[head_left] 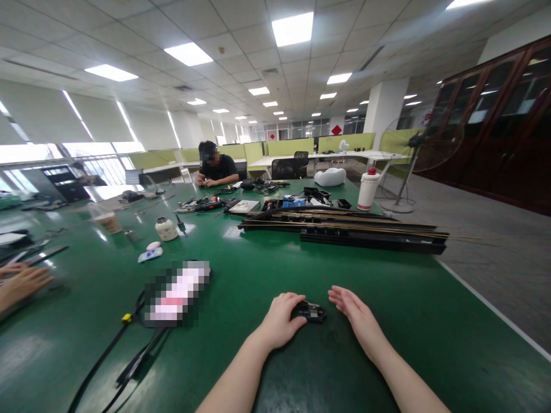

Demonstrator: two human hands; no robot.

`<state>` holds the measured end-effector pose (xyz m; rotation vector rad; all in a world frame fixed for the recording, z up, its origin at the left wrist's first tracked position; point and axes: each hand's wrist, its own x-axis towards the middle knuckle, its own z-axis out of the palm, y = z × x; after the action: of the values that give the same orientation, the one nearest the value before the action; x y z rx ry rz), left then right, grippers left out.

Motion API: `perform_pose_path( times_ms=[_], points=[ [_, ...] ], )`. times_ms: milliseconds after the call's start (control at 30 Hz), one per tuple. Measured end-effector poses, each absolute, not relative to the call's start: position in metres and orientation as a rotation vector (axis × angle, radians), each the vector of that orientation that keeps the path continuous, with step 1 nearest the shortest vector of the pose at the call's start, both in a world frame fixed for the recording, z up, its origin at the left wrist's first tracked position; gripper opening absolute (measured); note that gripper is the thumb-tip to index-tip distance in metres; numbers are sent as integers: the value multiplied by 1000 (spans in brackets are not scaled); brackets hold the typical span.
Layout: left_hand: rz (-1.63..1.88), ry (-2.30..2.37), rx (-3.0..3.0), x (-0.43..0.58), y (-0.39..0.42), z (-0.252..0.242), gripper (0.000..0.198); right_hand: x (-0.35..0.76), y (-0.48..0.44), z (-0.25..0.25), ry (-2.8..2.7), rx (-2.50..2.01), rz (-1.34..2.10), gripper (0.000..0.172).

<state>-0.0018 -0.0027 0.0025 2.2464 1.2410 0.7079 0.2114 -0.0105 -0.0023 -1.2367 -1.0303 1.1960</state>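
Observation:
On the green table in front of me lies a small black device with bare inner parts showing (313,312); its exact kind is unclear. My left hand (282,320) is closed around the device's left end, thumb on the near side and fingers on the far side. To the right, a small gap from the device, my right hand (352,307) hovers with fingers stretched out and nothing in it. The palm side of my left hand hides part of the device.
A phone with a blurred screen (178,293) and black straps lies left. Behind are a white jar (166,229), long black rails with thin rods (370,240), and a white bottle (368,190). Another person's hands (23,285) are at far left; a person (215,165) sits opposite.

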Motion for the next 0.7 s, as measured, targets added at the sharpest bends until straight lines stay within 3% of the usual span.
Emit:
perform_pose_path(
  times_ms=[700],
  points=[
    [723, 1232, 2251, 0, -3, 3, 36, 211, -14, 5, -1076, -1272, 1170, 59]
  ],
)
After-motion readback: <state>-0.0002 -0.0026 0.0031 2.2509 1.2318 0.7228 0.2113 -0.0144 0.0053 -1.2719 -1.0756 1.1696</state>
